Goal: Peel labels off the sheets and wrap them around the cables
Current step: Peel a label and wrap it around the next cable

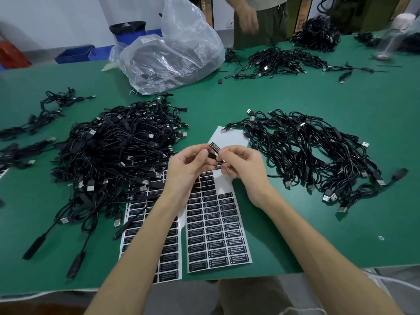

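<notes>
Both my hands are raised above the label sheets at the table's middle. My left hand [188,169] and my right hand [243,164] pinch a small black controller piece [214,149] between their fingertips; whether a label is on it is too small to tell. Two sheets of black labels lie flat under my forearms: one on the right [216,230] and one on the left [145,226], partly covered by my left arm. A big heap of black USB cables [118,153] lies to the left, and another pile [318,155] to the right.
A clear plastic bag [177,53] stands at the back centre. More cable piles [279,61] lie at the far side, where another person's hand [246,20] hovers. Loose cables [45,110] spread at the far left. The green table's front edge [318,269] runs close to me.
</notes>
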Motion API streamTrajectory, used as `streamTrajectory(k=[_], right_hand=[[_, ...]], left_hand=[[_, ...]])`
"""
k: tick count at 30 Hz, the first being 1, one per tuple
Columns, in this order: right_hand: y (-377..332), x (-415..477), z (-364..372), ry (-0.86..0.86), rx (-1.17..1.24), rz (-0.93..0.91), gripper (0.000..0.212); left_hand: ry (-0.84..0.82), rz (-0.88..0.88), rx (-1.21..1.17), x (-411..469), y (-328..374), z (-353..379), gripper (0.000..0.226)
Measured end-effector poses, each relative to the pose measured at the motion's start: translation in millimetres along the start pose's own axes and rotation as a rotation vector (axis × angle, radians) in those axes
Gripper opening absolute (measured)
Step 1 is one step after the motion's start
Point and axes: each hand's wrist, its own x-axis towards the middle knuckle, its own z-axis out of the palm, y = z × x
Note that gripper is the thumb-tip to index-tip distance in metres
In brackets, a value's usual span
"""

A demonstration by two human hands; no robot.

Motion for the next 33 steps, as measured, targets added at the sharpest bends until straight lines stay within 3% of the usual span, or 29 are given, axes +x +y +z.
streamTrajectory(k=[10,15,33], right_hand=[[-1.5,1.2,-1.8,-0.023,0.169,0.082,0.010],[0.5,1.8,-1.1,-0.001,0.139,0.070,0.011],[10.5,0.9,-1.6,-0.025,-0.020,-0.109,0.005]], left_hand=[[0.059,0.088,0.117,-1.3,0.0,0.5,0.018],[0.043,0.115,0.175,-2.3,0.9,3.3,0.008],[0.027,0.121,0.220,-3.6,-1.8,5.2,0.012]])
